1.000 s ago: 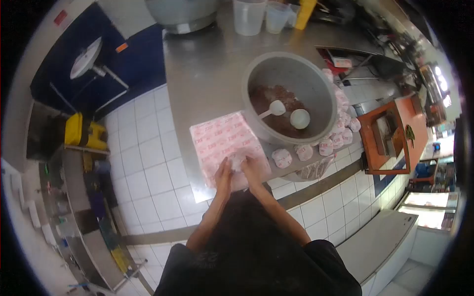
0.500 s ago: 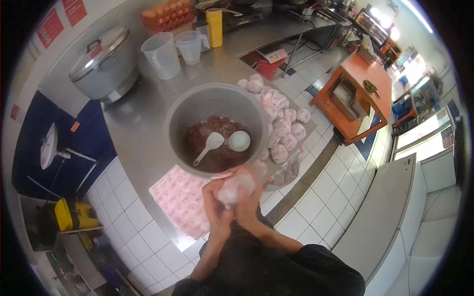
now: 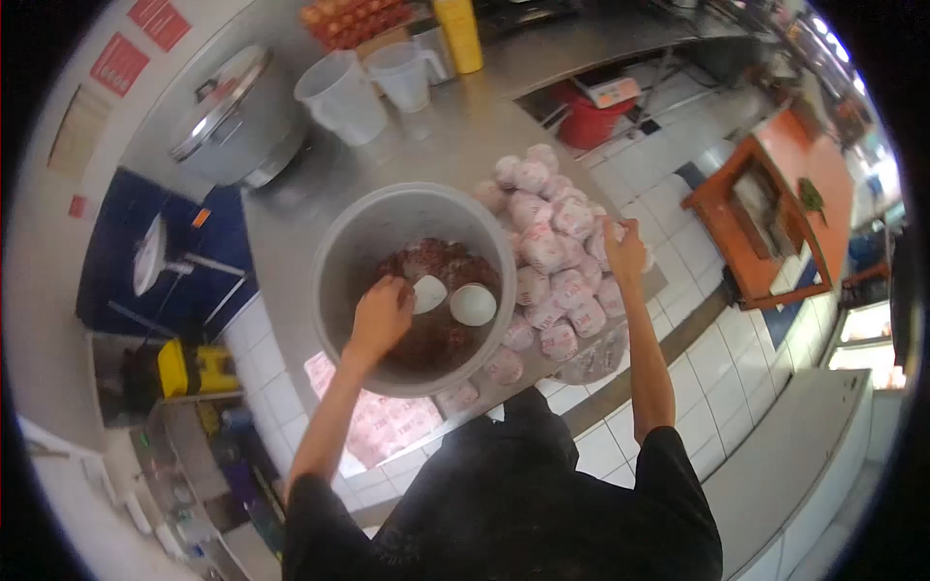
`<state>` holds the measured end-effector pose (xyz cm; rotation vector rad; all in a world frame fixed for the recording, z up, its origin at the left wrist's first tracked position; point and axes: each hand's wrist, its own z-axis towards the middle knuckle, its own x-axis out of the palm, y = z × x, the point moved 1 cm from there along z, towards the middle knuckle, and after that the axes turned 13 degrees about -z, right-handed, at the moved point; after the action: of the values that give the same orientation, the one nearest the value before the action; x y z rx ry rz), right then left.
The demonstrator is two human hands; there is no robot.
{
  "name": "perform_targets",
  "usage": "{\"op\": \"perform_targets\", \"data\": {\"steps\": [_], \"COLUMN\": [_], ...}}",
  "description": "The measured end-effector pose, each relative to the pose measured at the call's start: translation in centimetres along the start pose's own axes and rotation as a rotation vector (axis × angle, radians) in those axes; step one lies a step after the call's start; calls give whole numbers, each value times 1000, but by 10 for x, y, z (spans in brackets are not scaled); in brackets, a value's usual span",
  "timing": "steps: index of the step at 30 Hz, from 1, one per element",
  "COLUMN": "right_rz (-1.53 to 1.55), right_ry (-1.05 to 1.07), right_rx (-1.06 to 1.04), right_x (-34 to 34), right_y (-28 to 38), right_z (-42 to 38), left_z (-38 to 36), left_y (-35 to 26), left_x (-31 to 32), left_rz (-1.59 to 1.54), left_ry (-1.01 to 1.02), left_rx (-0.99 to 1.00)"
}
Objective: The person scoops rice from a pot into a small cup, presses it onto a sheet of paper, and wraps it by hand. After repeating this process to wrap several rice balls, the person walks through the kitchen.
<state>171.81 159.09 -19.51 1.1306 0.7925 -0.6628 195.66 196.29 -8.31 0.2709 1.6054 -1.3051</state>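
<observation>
A large grey pot (image 3: 334,310) on the steel counter holds dark reddish-brown food. Inside it are a white scoop (image 3: 428,293) and a small white bowl (image 3: 473,304). My left hand (image 3: 385,312) is in the pot, its fingers closed at the scoop's handle, which they cover. Several balls wrapped in pink-printed white paper (image 3: 542,248) are piled right of the pot. My right hand (image 3: 625,244) is at the pile's far right side, fingers bent round a wrapped ball that is mostly hidden. Pink-printed paper sheets (image 3: 387,426) lie at the counter's near edge.
Behind the pot stand a lidded cooker (image 3: 237,126), plastic jugs (image 3: 344,102), a yellow container (image 3: 459,37) and egg trays (image 3: 354,19). A clear plastic bag (image 3: 596,360) lies by the pile. A red bucket (image 3: 589,121) and an orange table (image 3: 814,194) stand to the right.
My hands have parted from the wrapped ball they held together before the pot. The left has moved into the pot, the right out to the pile. The view has shifted.
</observation>
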Motion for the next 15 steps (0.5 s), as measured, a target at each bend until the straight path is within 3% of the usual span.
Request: {"op": "perform_targets", "data": {"steps": [2, 3, 4, 5, 6, 8, 10, 12, 13, 15], "right_rz": [-130, -281, -262, -290, -323, -261, -199, 131, 138, 405], "right_ry": [40, 39, 50, -78, -198, -201, -206, -296, -284, 133], "right_rx": [-103, -189, -219, -302, -386, -428, -473, -387, -416, -439], "right_x": [25, 33, 34, 31, 26, 22, 2, -48, -68, -96], "right_y": [-15, -17, -12, -8, -8, -15, -1, 49, 71, 119], "right_z": [2, 2, 2, 3, 2, 3, 3, -8, -17, -41], "left_z": [18, 18, 19, 24, 26, 28, 30, 36, 36, 38], "left_y": [83, 100, 112, 117, 114, 106, 99, 83, 80, 75], "left_x": [31, 40, 51, 57, 59, 62, 62, 50, 46, 27], "left_rz": [356, 366, 390, 403, 395, 576, 545, 449, 433, 282], "left_ry": [201, 181, 331, 481, 469, 537, 588, 654, 638, 532], "left_rx": [-133, -166, -262, -355, -389, -281, -324, -332, -355, -453]}}
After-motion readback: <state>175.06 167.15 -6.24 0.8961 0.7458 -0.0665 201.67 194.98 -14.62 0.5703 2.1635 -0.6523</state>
